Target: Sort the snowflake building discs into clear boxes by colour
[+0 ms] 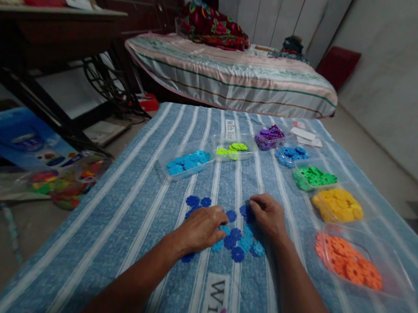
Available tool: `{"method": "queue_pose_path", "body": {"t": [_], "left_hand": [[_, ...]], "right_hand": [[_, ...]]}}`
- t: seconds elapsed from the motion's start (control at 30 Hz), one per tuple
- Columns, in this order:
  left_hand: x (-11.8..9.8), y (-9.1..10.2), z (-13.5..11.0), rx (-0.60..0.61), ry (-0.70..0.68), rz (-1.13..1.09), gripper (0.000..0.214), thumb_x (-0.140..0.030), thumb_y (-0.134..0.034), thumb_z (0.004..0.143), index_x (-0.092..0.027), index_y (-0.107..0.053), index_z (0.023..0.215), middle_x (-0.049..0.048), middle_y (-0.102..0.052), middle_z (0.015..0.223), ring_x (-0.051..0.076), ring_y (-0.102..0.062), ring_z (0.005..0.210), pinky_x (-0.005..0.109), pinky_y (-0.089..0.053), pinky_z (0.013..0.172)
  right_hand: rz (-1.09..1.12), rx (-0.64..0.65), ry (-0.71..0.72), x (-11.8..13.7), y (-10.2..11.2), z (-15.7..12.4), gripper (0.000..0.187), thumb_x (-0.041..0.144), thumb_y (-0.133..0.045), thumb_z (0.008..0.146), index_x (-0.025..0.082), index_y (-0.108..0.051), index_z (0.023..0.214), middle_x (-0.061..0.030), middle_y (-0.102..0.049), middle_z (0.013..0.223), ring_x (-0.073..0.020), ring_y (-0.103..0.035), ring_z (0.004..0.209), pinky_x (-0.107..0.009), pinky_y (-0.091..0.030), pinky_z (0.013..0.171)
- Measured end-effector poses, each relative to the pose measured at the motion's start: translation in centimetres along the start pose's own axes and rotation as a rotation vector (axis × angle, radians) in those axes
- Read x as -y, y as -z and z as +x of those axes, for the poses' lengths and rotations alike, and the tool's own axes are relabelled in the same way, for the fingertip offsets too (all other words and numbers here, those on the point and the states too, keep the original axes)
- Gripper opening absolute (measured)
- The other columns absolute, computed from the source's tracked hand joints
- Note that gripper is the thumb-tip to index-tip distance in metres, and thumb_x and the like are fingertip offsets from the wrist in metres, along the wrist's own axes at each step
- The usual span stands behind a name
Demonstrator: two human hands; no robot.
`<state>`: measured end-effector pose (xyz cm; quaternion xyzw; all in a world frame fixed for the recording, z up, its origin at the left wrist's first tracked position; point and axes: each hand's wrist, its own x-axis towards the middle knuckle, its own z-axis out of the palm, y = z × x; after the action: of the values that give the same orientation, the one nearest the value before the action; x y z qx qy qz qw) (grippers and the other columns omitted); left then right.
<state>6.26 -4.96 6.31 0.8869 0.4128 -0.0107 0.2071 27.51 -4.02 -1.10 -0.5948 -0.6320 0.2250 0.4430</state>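
Dark blue flower-shaped plastic discs (238, 255) and light blue ones (246, 242) lie loosely mixed on the striped blue tablecloth (132, 282). Over the left part of this group is my left hand (200, 228), its fingers curled and thumb bent in; whatever they grip is hidden. Several dark blue discs show around that hand's far side, and one peeks out below the wrist. At the group's right edge, my right hand (269, 217) pinches with thumb and forefinger at a dark blue disc (244, 211), which is partly covered by the fingers.
Clear tubs curve round the far and right side, with light blue (188, 163), lime (231, 150), purple (269, 136), blue (291, 155), green (315, 178), yellow (338, 205) and orange discs (349, 261). White cards (303, 134) lie at the back. A bed (230, 77) stands beyond.
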Motion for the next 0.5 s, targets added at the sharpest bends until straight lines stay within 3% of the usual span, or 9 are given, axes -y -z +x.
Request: {"method": "queue_pose_path", "body": {"t": [0.23,0.5], "left_hand": [[-0.37,0.24,-0.10,0.059,0.008,0.019,0.015,-0.028,-0.057,0.081,-0.021,-0.066,0.091,0.0037,-0.062,0.092,0.019,-0.059,0.082,0.028,-0.042,0.068],[0.32,-0.64,-0.05,-0.012,0.025,-0.116,0.011,-0.023,-0.062,0.074,-0.020,-0.063,0.085,0.0002,-0.062,0.083,0.015,-0.057,0.072,0.025,-0.039,0.063]], "right_hand": [[0.002,-0.002,-0.006,-0.03,-0.08,0.02,0.017,0.031,-0.055,0.079,0.023,-0.070,0.078,-0.0027,-0.067,0.079,-0.0199,-0.061,0.077,-0.032,-0.047,0.071],[0.001,0.006,-0.009,0.25,0.05,-0.03,0.017,0.031,-0.054,0.079,0.022,-0.069,0.078,-0.0030,-0.066,0.078,-0.0204,-0.061,0.077,-0.033,-0.047,0.071]]}}
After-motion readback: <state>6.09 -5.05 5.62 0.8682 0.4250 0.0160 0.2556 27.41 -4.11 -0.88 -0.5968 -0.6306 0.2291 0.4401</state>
